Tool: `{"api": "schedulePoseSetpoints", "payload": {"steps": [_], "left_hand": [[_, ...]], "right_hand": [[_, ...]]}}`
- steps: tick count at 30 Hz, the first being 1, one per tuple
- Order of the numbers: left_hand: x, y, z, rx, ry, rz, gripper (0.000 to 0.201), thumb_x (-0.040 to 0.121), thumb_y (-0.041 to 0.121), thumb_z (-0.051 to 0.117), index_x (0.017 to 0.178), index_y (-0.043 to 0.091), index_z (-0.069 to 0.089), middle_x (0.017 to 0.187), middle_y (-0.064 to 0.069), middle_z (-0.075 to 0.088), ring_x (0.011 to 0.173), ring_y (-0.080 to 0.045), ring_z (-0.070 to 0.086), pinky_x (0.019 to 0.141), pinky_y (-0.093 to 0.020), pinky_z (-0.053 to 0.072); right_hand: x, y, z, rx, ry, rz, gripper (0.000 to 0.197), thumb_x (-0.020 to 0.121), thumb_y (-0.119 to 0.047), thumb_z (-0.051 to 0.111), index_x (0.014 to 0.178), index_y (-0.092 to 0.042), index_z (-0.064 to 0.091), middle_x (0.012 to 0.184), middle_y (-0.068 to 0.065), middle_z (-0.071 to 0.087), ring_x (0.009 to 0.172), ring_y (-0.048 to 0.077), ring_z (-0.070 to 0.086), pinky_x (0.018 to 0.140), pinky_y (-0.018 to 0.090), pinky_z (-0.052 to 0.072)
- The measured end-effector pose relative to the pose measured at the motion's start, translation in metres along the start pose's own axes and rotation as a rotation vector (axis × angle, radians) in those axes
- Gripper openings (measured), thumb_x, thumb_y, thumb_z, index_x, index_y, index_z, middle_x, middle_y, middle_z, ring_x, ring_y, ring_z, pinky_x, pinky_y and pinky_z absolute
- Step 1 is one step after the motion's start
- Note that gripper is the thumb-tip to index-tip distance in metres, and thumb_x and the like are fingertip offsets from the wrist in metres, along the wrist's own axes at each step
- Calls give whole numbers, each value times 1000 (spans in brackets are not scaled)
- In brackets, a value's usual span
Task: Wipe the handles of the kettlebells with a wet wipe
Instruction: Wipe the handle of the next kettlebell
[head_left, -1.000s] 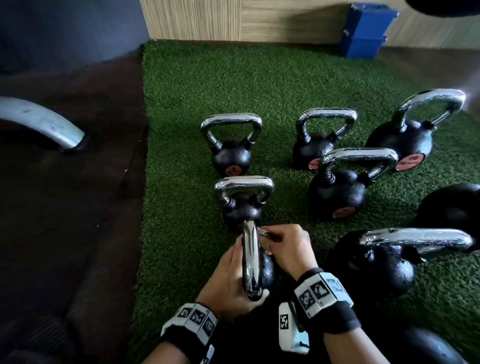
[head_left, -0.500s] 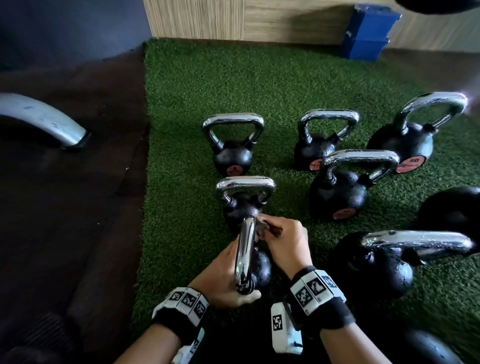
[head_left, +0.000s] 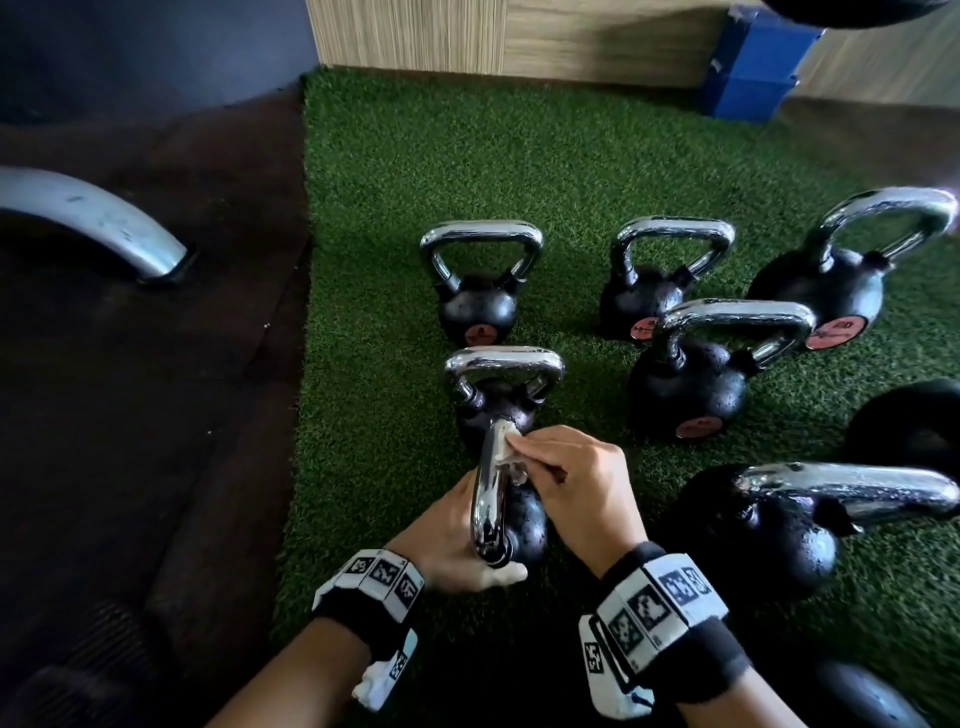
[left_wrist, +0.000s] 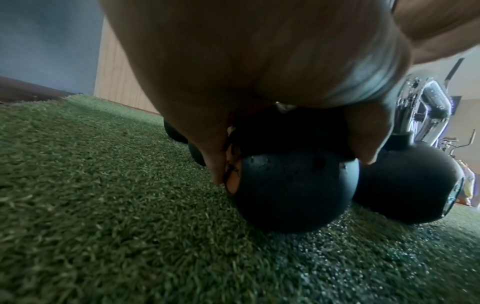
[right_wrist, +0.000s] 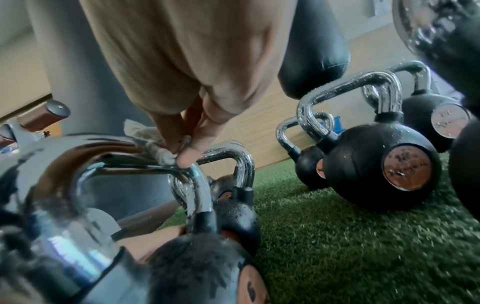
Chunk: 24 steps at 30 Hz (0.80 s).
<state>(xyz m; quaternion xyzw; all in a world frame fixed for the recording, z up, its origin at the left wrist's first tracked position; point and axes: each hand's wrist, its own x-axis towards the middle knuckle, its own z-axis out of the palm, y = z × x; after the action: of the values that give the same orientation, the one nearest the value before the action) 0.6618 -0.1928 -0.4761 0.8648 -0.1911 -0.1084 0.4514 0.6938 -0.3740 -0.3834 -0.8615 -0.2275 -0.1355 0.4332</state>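
So I've got the nearest kettlebell (head_left: 511, 525) sitting on the turf (head_left: 389, 171) right in front of me, handle turned edge-on to my head cam, and since half a second ago my right hand (head_left: 576, 488) has slid the wet wipe (head_left: 506, 449) a bit further up toward the far bend of the chrome handle (head_left: 488, 499). A second back it was sitting lower on the bar, so I reckon the top run is getting covered and the far corner plus the leg down to the ball are what's left on this one. Right hand is pinching the wipe between thumb and fingertips, bunched up and pressed against the metal. My left hand (head_left: 447, 540) is wrapped around the ball from the left, fingers curled onto it to stop it rolling, and it hasn't really budged. The head view gives the layout: five more chrome-handled bells (head_left: 480, 280) standing further out and to the right, none touched right now, so lots of task still to go by my guess. The right wrist cam shows what the head cam can't, the actual pinch on the crumpled wipe (right_wrist: 158, 148) right where the handle curves, plus water beads on the neighbouring handles. The left wrist cam is mostly my own palm, with fingertips (left_wrist: 218, 164) against the black ball (left_wrist: 293, 185) low on the grass.
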Motion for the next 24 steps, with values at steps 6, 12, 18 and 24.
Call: {"api": "schedulePoseSetpoints", "payload": {"steps": [6, 12, 18, 24], "left_hand": [[7, -6, 3, 79, -9, -104, 108, 67, 71, 79, 152, 46, 16, 153, 20, 37, 142, 0, 38, 122, -35, 34], [5, -7, 4, 53, 18, -92, 78, 69, 64, 78, 138, 53, 44, 135, 34, 51, 127, 18, 45, 108, -2, 29], [5, 0, 1, 47, -16, -74, 50, 78, 57, 74, 123, 52, 54, 126, 49, 48, 125, 15, 45, 110, -4, 26], [-4, -11, 11, -211, 36, -243, 61, 71, 38, 88, 112, 9, 54, 87, 25, 73, 85, 6, 71, 78, -9, 49]], "right_hand": [[10, -9, -8, -6, -103, 61, 23, 81, -2, 79, 101, -13, 81, 93, 0, 77, 81, 11, 72, 77, 28, 59], [-11, -23, -10, 79, -198, 176, 18, 78, -10, 83, 93, -20, 82, 85, -8, 78, 76, -2, 70, 70, 6, 50], [-8, -20, -9, 353, -267, 534, 10, 76, -10, 86, 81, -17, 81, 75, -2, 78, 68, 15, 76, 63, 27, 61], [-14, -22, -9, 306, -469, 537, 12, 72, -15, 89, 78, -17, 79, 74, 0, 78, 66, 19, 76, 70, 42, 64]]}}
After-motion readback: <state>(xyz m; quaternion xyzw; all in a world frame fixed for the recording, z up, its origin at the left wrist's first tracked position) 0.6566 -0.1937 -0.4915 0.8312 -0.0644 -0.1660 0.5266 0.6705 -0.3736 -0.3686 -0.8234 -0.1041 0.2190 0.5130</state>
